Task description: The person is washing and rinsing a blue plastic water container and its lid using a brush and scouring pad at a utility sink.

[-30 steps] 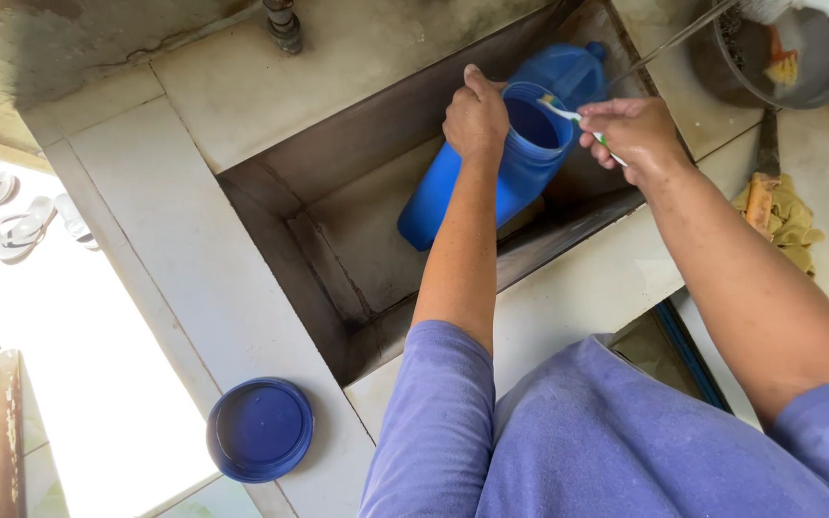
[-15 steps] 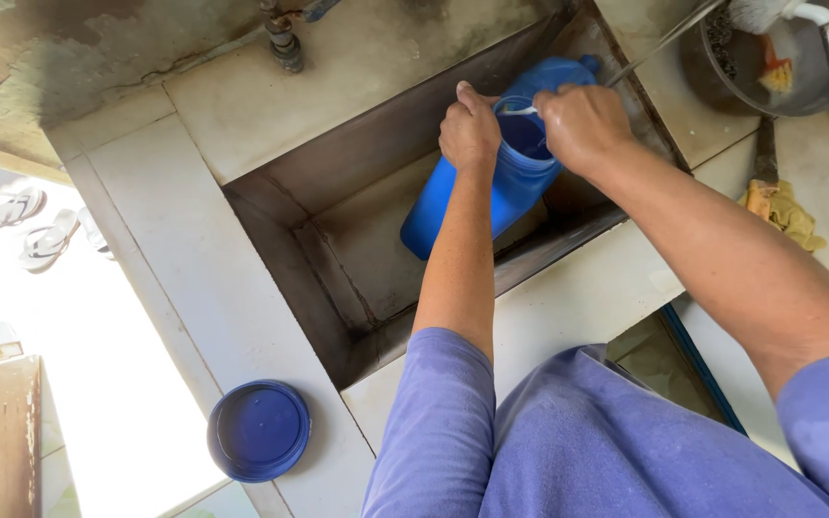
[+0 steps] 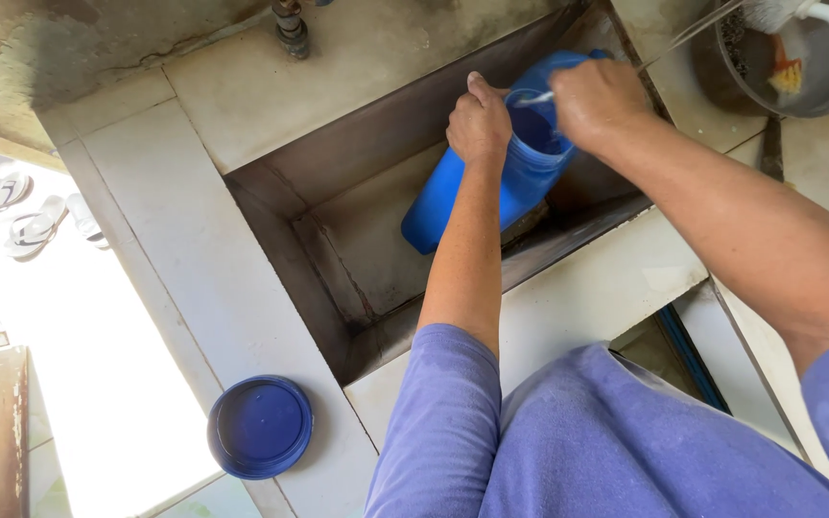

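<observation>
A blue plastic jar (image 3: 453, 197) lies tilted inside a deep tiled sink (image 3: 338, 240), its open mouth toward me. My left hand (image 3: 479, 123) grips the jar's rim. My right hand (image 3: 599, 96) is closed on the thin handle of a small brush (image 3: 535, 97) whose end reaches into the jar's mouth. The brush's head is hidden inside the jar.
The jar's round blue lid (image 3: 260, 426) lies on the white tiled ledge at the front left. A tap pipe (image 3: 291, 27) stands at the back. A dark metal basin (image 3: 798, 58) sits at the top right. Sandals (image 3: 21, 213) lie on the floor at the left.
My right hand has moved left from beside the jar to its mouth, bringing the brush into the opening. The left hand has stayed on the rim.
</observation>
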